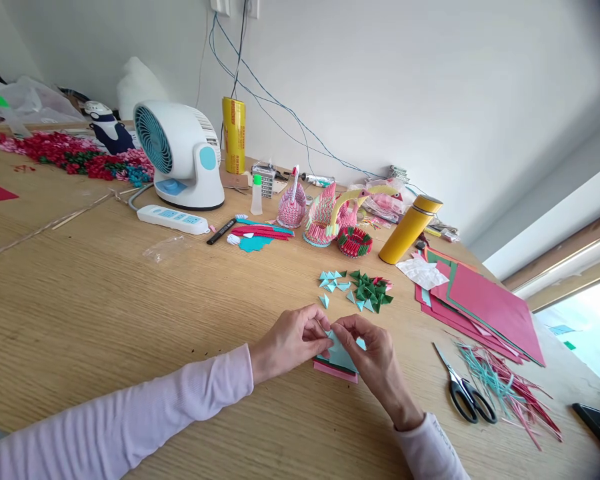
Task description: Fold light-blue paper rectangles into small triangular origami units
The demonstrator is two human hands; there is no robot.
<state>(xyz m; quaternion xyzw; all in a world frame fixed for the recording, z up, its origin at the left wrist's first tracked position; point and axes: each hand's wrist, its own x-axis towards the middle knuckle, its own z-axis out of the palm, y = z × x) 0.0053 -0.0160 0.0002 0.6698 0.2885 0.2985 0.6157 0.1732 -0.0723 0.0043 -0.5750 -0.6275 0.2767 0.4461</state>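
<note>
My left hand (296, 340) and my right hand (373, 348) meet fingertip to fingertip at the front of the table. Both are closed in a pinch on a small light blue paper piece (331, 333), mostly hidden by the fingers. Right below them lies a small stack of paper slips (336, 375), light blue on top, dark green and pink underneath. Just beyond my hands are folded light blue paper triangles (331, 283), with a heap of dark green ones (373, 291) beside them and a few pink ones at its edge.
Black-handled scissors (467, 393) and thin paper strips (510, 383) lie at right, below large coloured sheets (495, 300). Farther back stand a yellow flask (410, 230), a red-green paper ring (355, 242), folded-paper swans (323, 217), a power strip (173, 219) and a white fan (190, 153).
</note>
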